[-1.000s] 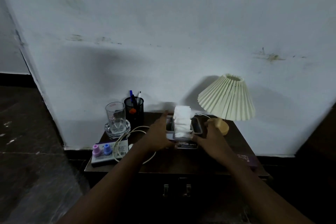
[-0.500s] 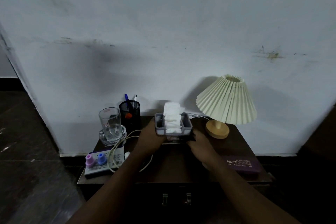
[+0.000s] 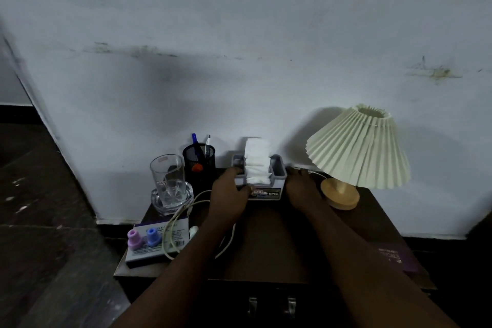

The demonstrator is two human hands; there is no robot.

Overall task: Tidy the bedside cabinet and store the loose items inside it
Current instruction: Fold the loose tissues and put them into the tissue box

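Far out to the left of the left hand, a flat box [image 3: 157,243] carrying two small bottles lies at the front corner of the bedside cabinet [image 3: 269,245]. Behind it a clear glass [image 3: 168,178] stands on a glass dish. A white cable [image 3: 183,212] loops from the box under the left forearm. A black mesh pen pot [image 3: 199,164] stands just left of that hand's fingers, close to the wall.

The left hand [image 3: 230,194] grips the left end of the grey tissue holder [image 3: 277,177], fingers over the rim and thumb on the front. The holder sits between the two hands at the back of the top. Its long axis runs left to right along the wall, its labelled face towards the person, and white tissues [image 3: 257,161] stand upright from its middle. The right hand [image 3: 303,189] lies against the right end; whether its fingers are curled I cannot tell.

Just right of that hand stands a lamp [image 3: 356,146] with a wooden base, its cord behind the knuckles. A purple case [image 3: 391,255] lies beside the right forearm.
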